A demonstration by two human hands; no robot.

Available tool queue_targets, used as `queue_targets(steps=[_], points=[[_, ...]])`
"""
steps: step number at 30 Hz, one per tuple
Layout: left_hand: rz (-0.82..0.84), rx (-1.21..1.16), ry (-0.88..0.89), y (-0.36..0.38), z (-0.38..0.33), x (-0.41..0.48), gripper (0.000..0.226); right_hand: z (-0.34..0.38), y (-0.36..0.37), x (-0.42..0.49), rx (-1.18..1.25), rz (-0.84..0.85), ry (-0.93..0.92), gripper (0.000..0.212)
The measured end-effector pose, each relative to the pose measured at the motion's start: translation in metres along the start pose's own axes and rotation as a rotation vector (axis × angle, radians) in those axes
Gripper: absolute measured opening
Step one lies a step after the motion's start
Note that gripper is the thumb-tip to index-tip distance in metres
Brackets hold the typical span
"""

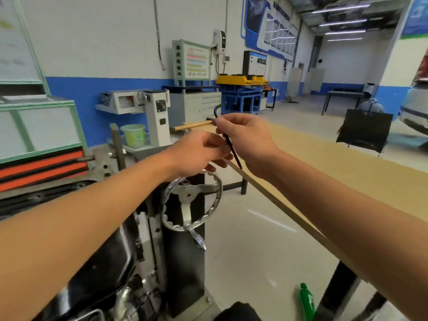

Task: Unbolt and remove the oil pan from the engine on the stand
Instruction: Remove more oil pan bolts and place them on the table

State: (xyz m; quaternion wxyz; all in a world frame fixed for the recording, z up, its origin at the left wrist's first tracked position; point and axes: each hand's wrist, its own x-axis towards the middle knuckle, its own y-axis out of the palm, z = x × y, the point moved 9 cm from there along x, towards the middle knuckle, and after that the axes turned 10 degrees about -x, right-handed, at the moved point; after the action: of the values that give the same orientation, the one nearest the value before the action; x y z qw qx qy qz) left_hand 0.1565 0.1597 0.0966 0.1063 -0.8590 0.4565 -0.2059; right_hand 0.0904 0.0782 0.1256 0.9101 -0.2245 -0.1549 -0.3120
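Note:
My right hand [245, 140] pinches a black L-shaped hex key [229, 143] and holds it up above the corner of the wooden workbench [347, 172]. My left hand [199, 154] reaches in beside it with curled fingers close to the key's lower shaft; I cannot tell whether they touch it. The black oil pan [99, 269] sits on the engine at the lower left, below my left forearm. The engine stand's column [183, 262] with its silver handwheel [192, 200] stands just under my hands.
A hammer with a wooden handle [192, 125] lies at the bench's far end. A green bottle [306, 302] stands on the floor by the bench leg. A cabinet with orange drawers [41, 167] is at the left, a green bucket [134, 135] behind the stand.

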Motion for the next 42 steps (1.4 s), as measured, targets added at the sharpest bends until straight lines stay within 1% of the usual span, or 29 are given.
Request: queue_targets(steps=[3,5,8,10,13,17,24,27,29,33,36,39,42], points=[[-0.128,0.020,0.045,-0.070,-0.029,-0.067,0.015,0.064,0.073,-0.021,0.191,0.106,-0.049,0.019],[-0.225,-0.019,0.055,-0.114,-0.036,-0.116,0.016,0.102,0.120,-0.037,0.289,0.156,-0.073,0.018],[-0.340,0.017,0.046,-0.175,-0.036,-0.188,0.019,0.149,0.187,-0.064,0.312,0.241,-0.162,0.020],[-0.382,0.047,0.023,-0.211,-0.031,-0.233,0.020,0.169,0.228,-0.082,0.317,0.300,-0.195,0.018],[-0.453,0.150,-0.019,-0.256,-0.025,-0.292,0.022,0.194,0.285,-0.110,0.370,0.433,-0.240,0.022],[-0.512,0.230,-0.048,-0.291,-0.016,-0.337,0.021,0.206,0.331,-0.128,0.350,0.433,-0.266,0.021],[-0.623,0.298,-0.071,-0.314,0.024,-0.359,0.026,0.192,0.376,-0.129,0.191,0.369,-0.377,0.011],[-0.704,0.252,-0.025,-0.318,0.039,-0.367,0.030,0.193,0.382,-0.132,0.131,0.320,-0.507,0.003],[-0.723,0.250,0.003,-0.320,0.040,-0.368,0.029,0.199,0.383,-0.133,0.111,0.296,-0.599,0.002],[-0.723,0.249,0.024,-0.320,0.039,-0.369,0.026,0.205,0.382,-0.135,0.140,0.301,-0.690,0.003],[-0.729,0.248,0.036,-0.320,0.040,-0.369,0.021,0.205,0.382,-0.137,0.164,0.314,-0.723,0.011],[-0.728,0.247,0.054,-0.319,0.039,-0.370,0.027,0.204,0.382,-0.136,0.194,0.314,-0.736,0.018],[-0.733,0.286,0.076,-0.316,0.033,-0.372,0.033,0.204,0.381,-0.139,0.200,0.315,-0.756,0.012]])
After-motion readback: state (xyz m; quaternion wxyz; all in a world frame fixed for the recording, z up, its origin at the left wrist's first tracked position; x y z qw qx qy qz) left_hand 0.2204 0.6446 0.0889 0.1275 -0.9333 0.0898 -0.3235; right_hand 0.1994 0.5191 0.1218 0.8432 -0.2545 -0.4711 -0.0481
